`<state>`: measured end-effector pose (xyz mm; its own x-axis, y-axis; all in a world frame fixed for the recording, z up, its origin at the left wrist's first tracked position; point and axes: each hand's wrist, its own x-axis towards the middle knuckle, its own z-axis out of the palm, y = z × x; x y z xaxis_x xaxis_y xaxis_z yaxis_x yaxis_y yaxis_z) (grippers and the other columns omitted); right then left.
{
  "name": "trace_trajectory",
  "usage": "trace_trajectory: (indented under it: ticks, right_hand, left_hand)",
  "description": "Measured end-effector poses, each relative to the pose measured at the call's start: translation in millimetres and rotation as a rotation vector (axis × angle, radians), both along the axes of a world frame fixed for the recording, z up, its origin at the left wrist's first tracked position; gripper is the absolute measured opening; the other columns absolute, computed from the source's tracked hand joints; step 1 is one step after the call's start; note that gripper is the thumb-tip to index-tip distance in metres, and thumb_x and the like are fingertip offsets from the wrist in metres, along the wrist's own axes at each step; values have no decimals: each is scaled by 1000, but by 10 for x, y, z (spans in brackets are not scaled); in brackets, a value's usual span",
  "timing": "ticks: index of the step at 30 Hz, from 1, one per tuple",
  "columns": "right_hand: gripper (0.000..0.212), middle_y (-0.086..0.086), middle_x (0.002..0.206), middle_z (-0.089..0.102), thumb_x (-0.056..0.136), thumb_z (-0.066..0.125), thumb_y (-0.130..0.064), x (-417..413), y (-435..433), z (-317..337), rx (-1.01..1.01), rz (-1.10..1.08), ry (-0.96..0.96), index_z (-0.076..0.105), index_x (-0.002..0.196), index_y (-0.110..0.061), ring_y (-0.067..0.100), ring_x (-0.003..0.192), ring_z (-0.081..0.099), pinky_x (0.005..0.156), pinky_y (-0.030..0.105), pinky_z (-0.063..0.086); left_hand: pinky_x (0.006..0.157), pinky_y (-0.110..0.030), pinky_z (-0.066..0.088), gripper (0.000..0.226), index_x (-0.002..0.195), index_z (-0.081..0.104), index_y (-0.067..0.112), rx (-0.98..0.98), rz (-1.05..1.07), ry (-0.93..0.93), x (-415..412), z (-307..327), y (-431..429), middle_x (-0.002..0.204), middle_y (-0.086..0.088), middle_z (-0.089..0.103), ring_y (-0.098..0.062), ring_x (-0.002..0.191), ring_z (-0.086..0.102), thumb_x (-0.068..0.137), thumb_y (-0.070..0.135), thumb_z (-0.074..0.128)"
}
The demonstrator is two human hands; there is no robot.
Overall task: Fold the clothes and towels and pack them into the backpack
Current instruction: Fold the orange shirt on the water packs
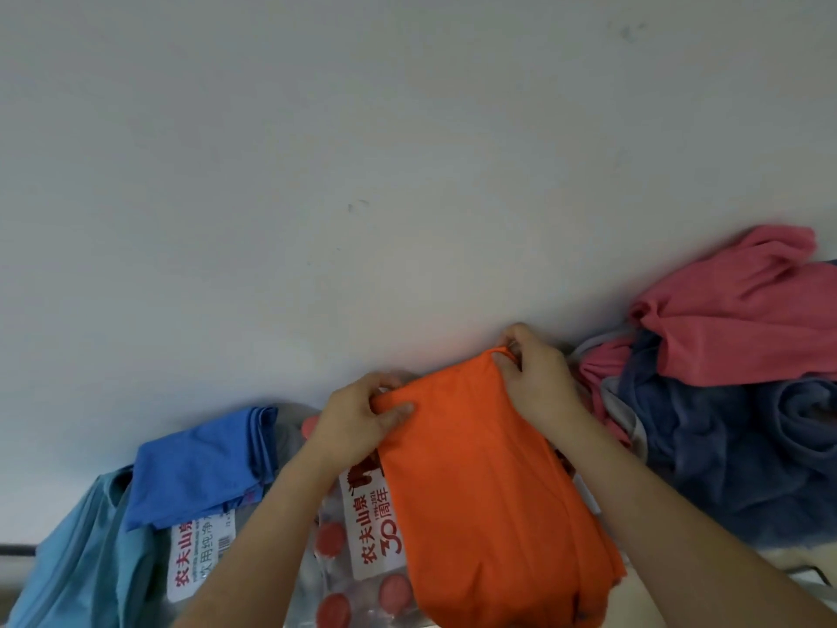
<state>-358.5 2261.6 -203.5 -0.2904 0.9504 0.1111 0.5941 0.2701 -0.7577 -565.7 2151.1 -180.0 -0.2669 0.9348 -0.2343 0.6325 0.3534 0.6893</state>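
Nearest, at bottom left: crumpled teal cloth (77,559), its far edge tucked under a folded blue cloth (199,469). Just beside these, a wrapped bottle pack (362,532) with red caps and printed labels. Draped lengthwise over the pack: orange cloth (489,491), folded narrow, near end down at the bottom edge. Farther up, gripped at its far edge by both hands. Left hand (358,419) curled round the left corner, thumb on top, fingers tucked under. Right hand (534,378) pinching the right corner, fingers bent tight on the hem. Off right, a heap: navy towel (733,446) below, pink cloth (733,319) slumped over it. Beyond everything, pale surface (362,174) with faint marks.
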Motion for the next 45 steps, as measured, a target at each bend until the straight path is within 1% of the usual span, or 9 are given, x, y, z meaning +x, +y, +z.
trace_trajectory:
  ticks: [4,7,13,20,24,29,36,42,45]
  right_hand:
    - [13,16,89,67,89,60,-17,-27,47,-53,92,31,-138,59,99,-8,36,82,65,72,44,51]
    - [20,17,94,66,94,53,-28,-47,51,-91,143,30,-258,55,101,-10,38,80,64,67,44,52]
    - [37,13,95,66,95,48,-42,-112,12,-131,197,-88,-478,63,95,-9,34,81,65,61,37,48]
    - [32,12,89,66,92,56,-38,-130,44,-162,117,-53,-326,68,84,-9,31,85,63,67,36,48]
    - [35,10,93,66,92,55,-42,-167,51,-160,101,-14,-351,67,86,-10,29,89,62,70,34,46]
    - [37,9,89,65,91,56,-43,-157,45,-173,99,-6,-343,69,82,-10,28,85,63,68,34,45]
    - [34,8,91,63,91,56,-41,-102,23,-199,48,31,-283,68,82,-11,28,87,61,73,37,48]
    - [32,8,100,59,94,50,-38,-68,70,-224,-6,115,-335,68,95,-11,26,96,59,82,39,47]
    - [28,8,97,57,94,50,-33,-36,112,-234,-37,176,-284,70,95,-13,25,96,58,82,39,47]
  left_hand:
    - [59,-20,43,17,75,64,28,40,117,15,-82,-46,28,71,11,63,-7,66,59,92,26,60]
    - [62,-17,41,16,86,58,32,90,76,141,-62,-103,12,77,18,59,-1,71,55,96,23,51]
    - [62,-27,44,21,97,68,14,138,81,485,-10,-262,13,86,-1,65,-18,74,60,93,18,48]
    - [63,-21,40,13,89,71,16,183,187,418,-53,-256,-101,99,4,56,-10,82,52,87,27,64]
    - [68,-36,46,11,84,64,15,183,83,634,-64,-299,-154,93,-2,62,-23,88,57,87,25,60]
    - [87,-38,44,32,116,52,31,71,-97,493,183,-219,168,108,9,64,-16,103,58,88,47,49]
    - [73,-35,46,23,97,49,16,209,-29,131,540,-192,355,93,3,64,-22,88,61,79,2,55]
    - [65,-31,32,29,92,38,21,104,-83,203,656,18,473,78,11,52,-19,76,51,83,20,65]
    - [70,-29,39,34,88,40,28,80,-128,220,680,101,533,86,10,60,-21,84,58,73,13,68]
